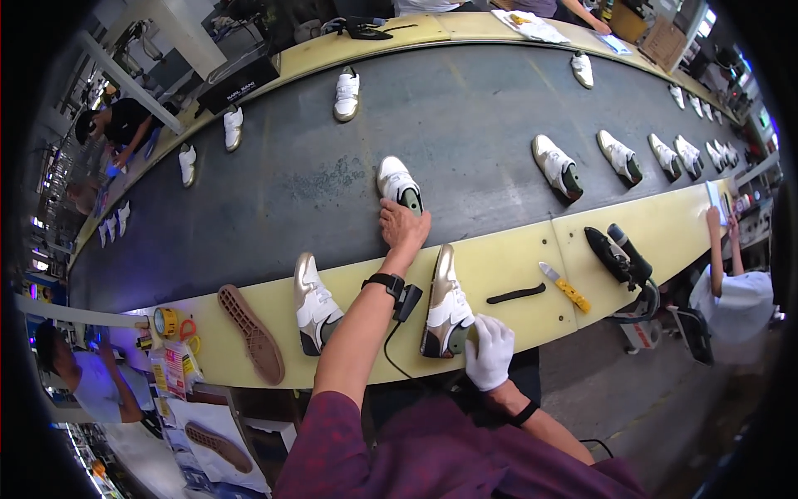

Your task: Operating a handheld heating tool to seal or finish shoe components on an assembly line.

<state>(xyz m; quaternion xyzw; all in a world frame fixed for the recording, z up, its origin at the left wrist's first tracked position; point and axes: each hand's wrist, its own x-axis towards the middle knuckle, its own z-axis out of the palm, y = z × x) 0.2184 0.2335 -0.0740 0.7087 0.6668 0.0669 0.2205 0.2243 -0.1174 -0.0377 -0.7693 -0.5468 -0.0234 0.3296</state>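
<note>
My bare left hand [403, 226] reaches out over the dark conveyor belt [465, 100], its fingers closed round the heel of a white sneaker [393, 176] with a green lining. My right hand [490, 353], in a white glove, grips the heel end of a second sneaker [449, 303], white and gold, which lies tilted on its side on the yellow ledge [532, 245]. Left of my left forearm, another white and gold sneaker [312, 291] lies on the ledge, partly hidden by the arm.
On the ledge are a brown shoe sole [252, 335], a black strip [515, 293], a yellow-handled knife [565, 288], a black hand tool [615, 254] and a tape roll [165, 321]. Several white sneakers [555, 166] stand along the belt. Co-workers [736, 303] sit at both sides.
</note>
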